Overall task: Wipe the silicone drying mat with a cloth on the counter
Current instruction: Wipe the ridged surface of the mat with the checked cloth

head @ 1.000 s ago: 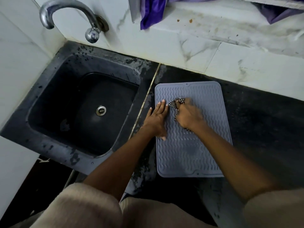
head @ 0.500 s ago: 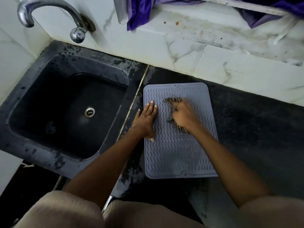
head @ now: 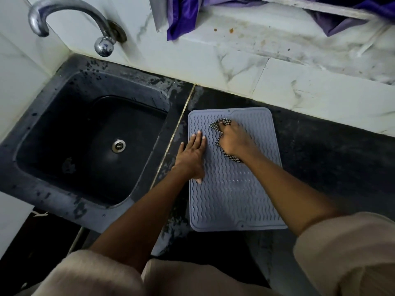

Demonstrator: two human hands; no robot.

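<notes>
The counter [head: 320, 150] is black stone and fills the right half of the view, meeting a white marble wall [head: 299, 88] along its far edge. The sink [head: 38, 159] is a black basin set into the left side, with a steel drain [head: 118, 145] in its floor. The tap [head: 70, 22] is chrome and curves out from the wall at the far left. A purple fabric [head: 181, 16] hangs over the ledge at the far side.

The mat [head: 230, 195] is grey with a wavy ribbed surface and lies flat on the counter, just right of the sink. The left hand [head: 191, 157] lies flat on the left edge of the mat, fingers straight and pressing down. The right hand [head: 232, 139] is on the far half of the mat, fingers curled around the cloth [head: 215, 127]. The cloth is checked black and white, bunched under the hand and touching the mat; its full extent is probably hidden by the palm
</notes>
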